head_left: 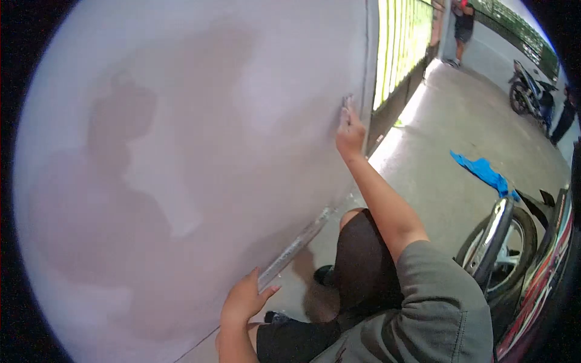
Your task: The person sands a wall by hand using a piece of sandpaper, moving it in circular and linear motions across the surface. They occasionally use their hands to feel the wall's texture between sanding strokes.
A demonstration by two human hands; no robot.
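A pale, smooth wall (212,121) fills the left half of the view, with my shadow across it. My right hand (351,138) is raised against the wall near its right edge. Its fingers are closed round a small thing, mostly hidden and too blurred to name, that touches the surface. Low down, my left hand (242,297) grips one end of a long, narrow flat strip (296,245) smeared with white. The strip slants up and right along the foot of the wall, its far end near my knee.
Beyond the wall's edge stands a barred gate (402,48). A blue cloth (481,172) lies on the concrete floor (436,121). Close on my right is a motorcycle wheel (514,248); another motorcycle (532,94) is parked farther off. Two people stand in the background.
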